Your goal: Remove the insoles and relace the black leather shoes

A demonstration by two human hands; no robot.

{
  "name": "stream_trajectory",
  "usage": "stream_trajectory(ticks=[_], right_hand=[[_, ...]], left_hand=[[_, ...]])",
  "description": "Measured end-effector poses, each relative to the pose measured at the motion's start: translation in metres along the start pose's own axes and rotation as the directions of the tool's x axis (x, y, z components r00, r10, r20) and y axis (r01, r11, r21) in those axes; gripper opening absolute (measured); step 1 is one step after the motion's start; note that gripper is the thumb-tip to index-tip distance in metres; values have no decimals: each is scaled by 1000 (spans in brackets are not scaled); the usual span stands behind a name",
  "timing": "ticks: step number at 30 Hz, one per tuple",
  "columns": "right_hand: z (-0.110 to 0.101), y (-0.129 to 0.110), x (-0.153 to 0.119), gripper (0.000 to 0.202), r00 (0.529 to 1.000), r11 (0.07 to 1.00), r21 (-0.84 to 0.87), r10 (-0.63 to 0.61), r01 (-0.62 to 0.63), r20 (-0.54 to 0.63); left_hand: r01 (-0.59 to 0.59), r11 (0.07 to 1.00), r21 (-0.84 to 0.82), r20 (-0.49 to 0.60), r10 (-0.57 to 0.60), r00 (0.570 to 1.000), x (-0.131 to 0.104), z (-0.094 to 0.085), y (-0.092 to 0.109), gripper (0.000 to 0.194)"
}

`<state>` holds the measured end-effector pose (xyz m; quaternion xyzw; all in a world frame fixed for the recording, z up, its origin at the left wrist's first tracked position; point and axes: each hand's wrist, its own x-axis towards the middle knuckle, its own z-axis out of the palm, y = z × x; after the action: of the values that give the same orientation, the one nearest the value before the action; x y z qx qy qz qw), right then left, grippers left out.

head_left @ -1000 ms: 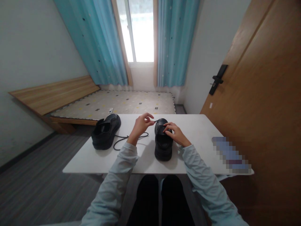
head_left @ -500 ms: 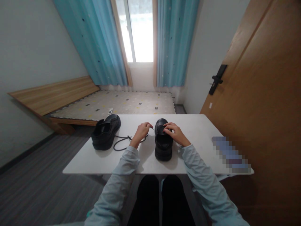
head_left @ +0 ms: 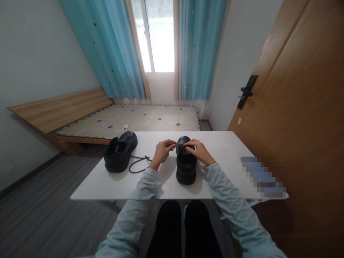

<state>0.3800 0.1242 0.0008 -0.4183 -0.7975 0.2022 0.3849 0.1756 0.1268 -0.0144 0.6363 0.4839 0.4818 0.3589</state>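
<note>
A black shoe point(head_left: 186, 175) stands on the white table in front of me, its toe pointing away. My left hand point(head_left: 163, 152) pinches the thin dark end of a shoelace at the left side of this shoe's upper. From the right, my right hand point(head_left: 199, 149) reaches over the shoe, thumb and fingers closed on its upper near the tongue. Exactly which part they grip is too small to make out. A loose black shoelace point(head_left: 137, 172) lies looped on the table, partly hidden behind my left hand. Further left, another black shoe point(head_left: 116, 159) rests tilted toward the right.
The white table point(head_left: 223, 186) spans the space before my knees. A blurred bluish item point(head_left: 262, 175) lies on its right side. Beyond stands a bed point(head_left: 150, 118) with a small white object point(head_left: 125, 127) on it. A wooden door point(head_left: 303, 107) is at right.
My left hand has moved slightly right, bringing the lace end against the shoe. My right hand's fingertips have shifted a little left over the upper.
</note>
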Motion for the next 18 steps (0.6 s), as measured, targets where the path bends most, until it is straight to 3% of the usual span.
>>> stream_trajectory(ticks=[3,9,14,18], right_hand=[[-3,1,5,24,998,999,-47,19,-17,54],[-7,0,17,16,996,996,-87,44,-37,76],[-1,-13,23,43,982,968,-177,186,-177,37],[8,-19,28,26,976,953,-217,219,-211,13]], left_hand=[[-13,999,43,21,13,1000,-2,0,1,22],[-132,945,300,-14,143,990,-6,1,7,11],[-214,895,391,9,229,973,-7,2,6,12],[-270,851,450,4,301,954,-7,2,3,17]])
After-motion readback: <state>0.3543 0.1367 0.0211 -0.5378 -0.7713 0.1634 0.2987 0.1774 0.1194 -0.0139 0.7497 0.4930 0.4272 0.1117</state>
